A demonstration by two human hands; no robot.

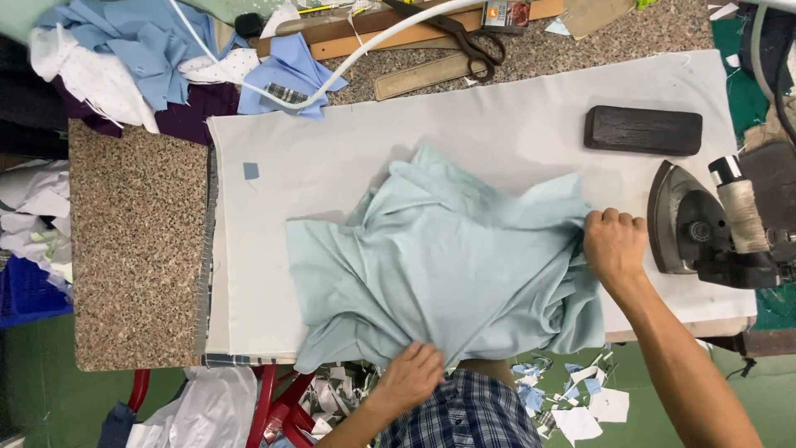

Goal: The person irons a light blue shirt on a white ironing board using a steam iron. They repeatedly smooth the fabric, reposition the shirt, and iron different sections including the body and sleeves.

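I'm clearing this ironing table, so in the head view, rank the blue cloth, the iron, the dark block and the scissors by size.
1. Pale blue cloth, largest by far.
2. Iron.
3. Dark block and scissors: too alike in length to rank.

Pale blue-green cloth (439,257), rumpled and folded over itself, spread on the white-covered ironing board (497,124)
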